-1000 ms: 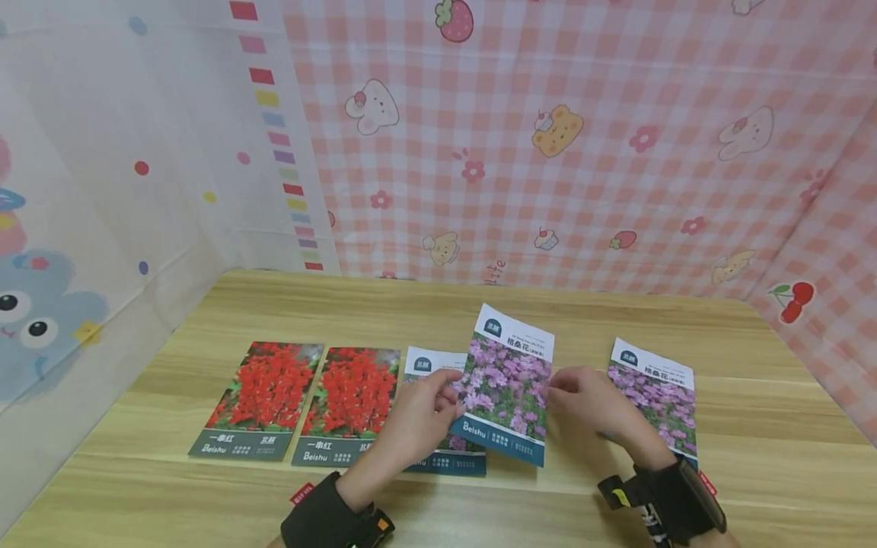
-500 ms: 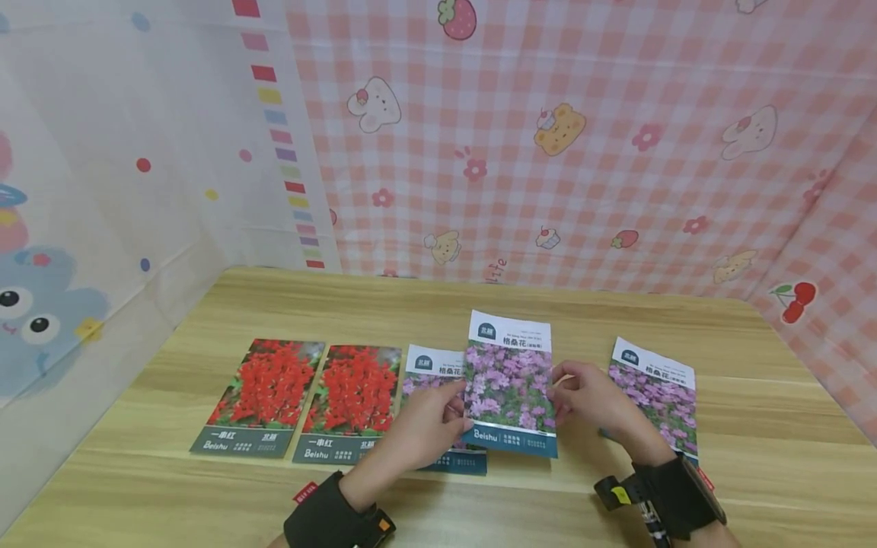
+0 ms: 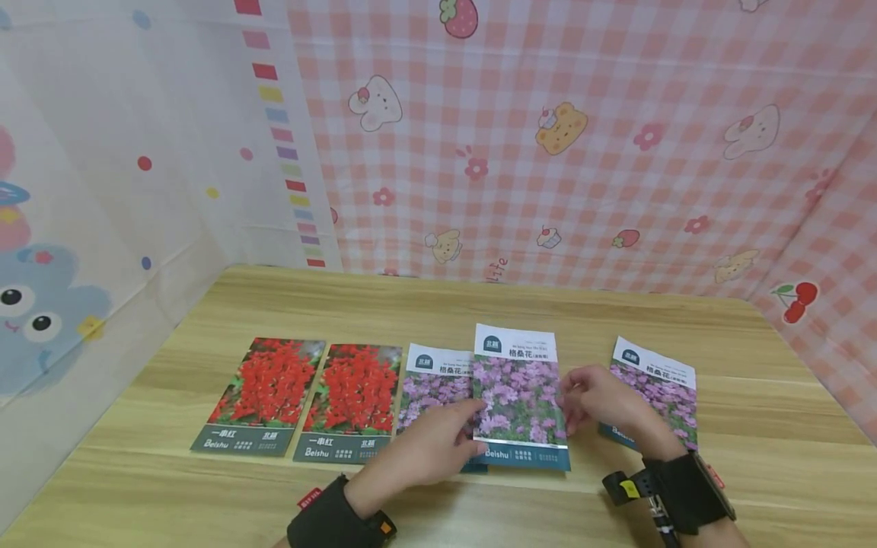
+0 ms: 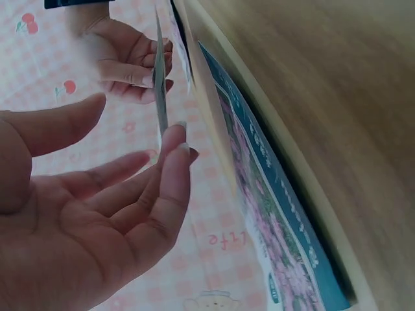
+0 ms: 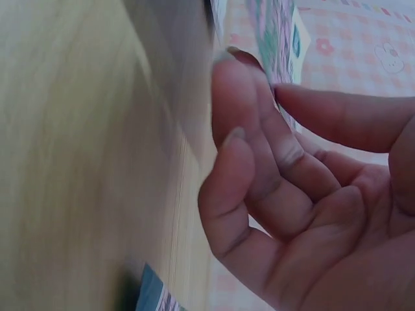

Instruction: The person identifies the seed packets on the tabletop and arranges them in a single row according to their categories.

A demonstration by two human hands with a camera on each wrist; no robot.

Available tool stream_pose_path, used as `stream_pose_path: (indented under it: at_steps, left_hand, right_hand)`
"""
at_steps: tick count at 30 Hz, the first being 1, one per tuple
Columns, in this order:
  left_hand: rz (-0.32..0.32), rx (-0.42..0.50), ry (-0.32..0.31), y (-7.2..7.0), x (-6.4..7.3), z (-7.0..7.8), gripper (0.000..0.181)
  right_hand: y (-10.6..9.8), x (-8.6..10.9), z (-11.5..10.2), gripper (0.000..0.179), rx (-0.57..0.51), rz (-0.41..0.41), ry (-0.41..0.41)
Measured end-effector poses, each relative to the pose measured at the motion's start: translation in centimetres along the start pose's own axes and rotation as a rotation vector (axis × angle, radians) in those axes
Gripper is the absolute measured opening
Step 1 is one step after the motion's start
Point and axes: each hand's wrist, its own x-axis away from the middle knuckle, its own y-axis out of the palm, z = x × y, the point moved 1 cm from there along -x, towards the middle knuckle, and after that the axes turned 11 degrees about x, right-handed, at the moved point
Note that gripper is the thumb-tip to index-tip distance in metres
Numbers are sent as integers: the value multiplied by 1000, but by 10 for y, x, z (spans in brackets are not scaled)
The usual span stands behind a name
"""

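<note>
A seed packet [image 3: 517,396] with purple-pink flowers is raised over the table between my two hands, seen nearly edge-on in the left wrist view. My right hand [image 3: 606,399] pinches its right edge between thumb and fingers. At the left edge, fingertips of my left hand [image 4: 97,214] touch the packet, while the thumb stands apart from it. Beneath and to the left lies a second purple-flower packet [image 3: 432,392], partly covered by the raised one and my left hand. Another purple-flower packet [image 3: 658,388] lies at the right, partly behind my right hand.
Two red-flower seed packets, one far left [image 3: 267,388] and one beside it [image 3: 356,396], lie side by side on the wooden table [image 3: 171,502]. Patterned cloth [image 3: 603,190] walls the table at the back and both sides.
The raised packet has gone from tilted to nearly straight, and has come lower and slightly right. My left hand has shifted right with it, its thumb now apart from the packet.
</note>
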Motion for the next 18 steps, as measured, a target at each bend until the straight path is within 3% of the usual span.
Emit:
stream_pose_path:
  at_steps: [6,18]
  left_hand:
    - [-55,-155,36,8,3,6,46]
    - [-133,-233,23,15,5,6,50]
  right_hand:
    - [-1,1,3,11,31,-47,42]
    - [-6,2,18,9,39,-10,108]
